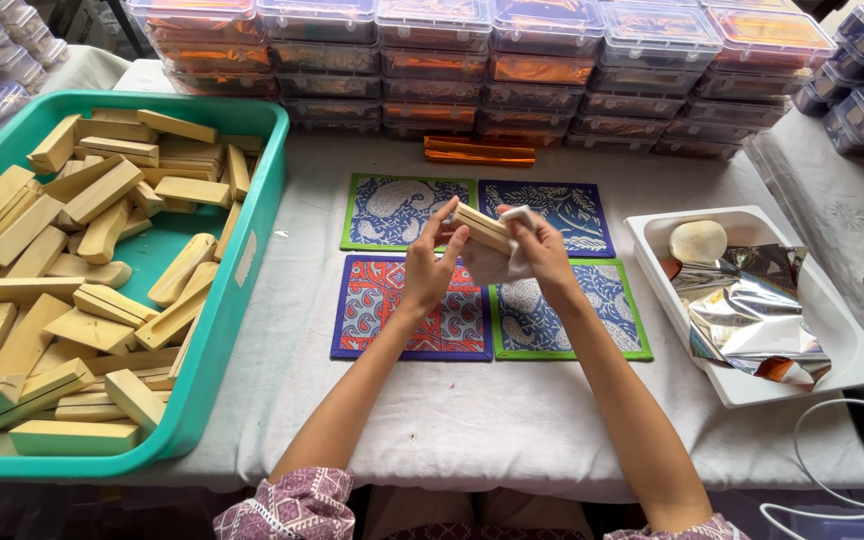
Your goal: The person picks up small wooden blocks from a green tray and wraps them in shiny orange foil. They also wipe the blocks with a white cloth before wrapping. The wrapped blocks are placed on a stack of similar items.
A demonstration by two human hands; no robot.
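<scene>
Here, nearest the camera, two patterned sleeves frame bare forearms that reach out over the white-clothed surface [512,420], and both hands meet above its middle. The left hand [426,262] has its grip closed on the near end of a small pale wooden block [482,228], fingers along one side and thumb on the other, holding it raised and tilted so that a long face is turned towards the other hand. The right hand [542,250] has its grip pinched on a white cloth [514,232] pressed against the block's far end, which suggests wiping or polishing. The block thus hangs in the air between the hands, above four paisley-printed mats [407,335] laid in a square, two with green borders and two with dark blue; they probably serve as a soft pad beneath the work. To the left, within easy reach, a teal plastic tub [252,250] is heaped with many similar wooden blocks [72,260], some with rounded ends. To the right, a white tray [832,370] holds a pale round lump [698,241] and crumpled silver foil [747,315]; a white cable [822,440] loops just beside its near corner. Farthest off, along the back edge, clear lidded boxes [542,60] with orange contents are stacked in rows, and an orange strip [479,151] lies before them.
</scene>
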